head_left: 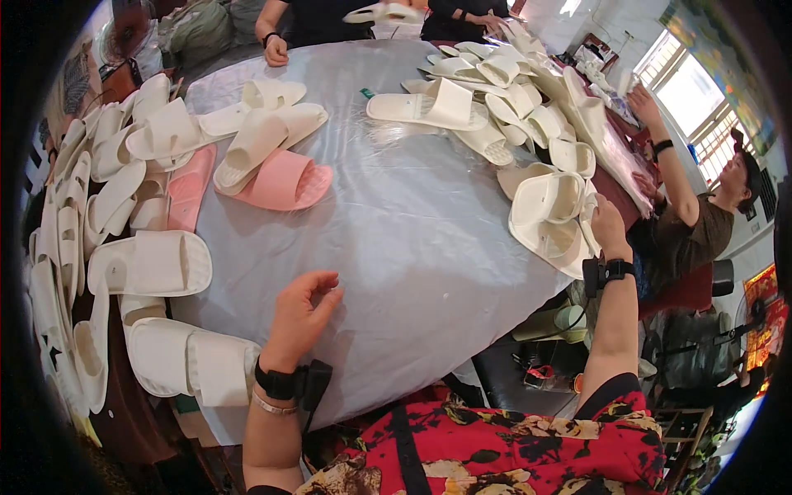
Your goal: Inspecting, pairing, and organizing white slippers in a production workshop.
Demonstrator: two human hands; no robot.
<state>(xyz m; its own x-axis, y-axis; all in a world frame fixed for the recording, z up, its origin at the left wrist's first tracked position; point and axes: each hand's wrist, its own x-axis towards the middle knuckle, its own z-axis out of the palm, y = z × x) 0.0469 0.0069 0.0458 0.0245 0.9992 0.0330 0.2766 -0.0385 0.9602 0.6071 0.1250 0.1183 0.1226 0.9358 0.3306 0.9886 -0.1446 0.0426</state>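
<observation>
My left hand hovers over the near side of the plastic-covered table, its fingers loosely bent and the thumb apart, holding nothing. A white slipper lies just left of that wrist. At the table's right edge my right hand is closed on a white slipper, seen mostly edge-on; its fingertips are partly hidden. Right beside it rests another white slipper on the pile's near end. A pink slipper lies at the left middle, under a white slipper.
White slippers crowd the left edge, with another pink slipper among them. A large heap of white slippers fills the far right. Across the table a person's hand rests near the edge. Another person reaches in from the right.
</observation>
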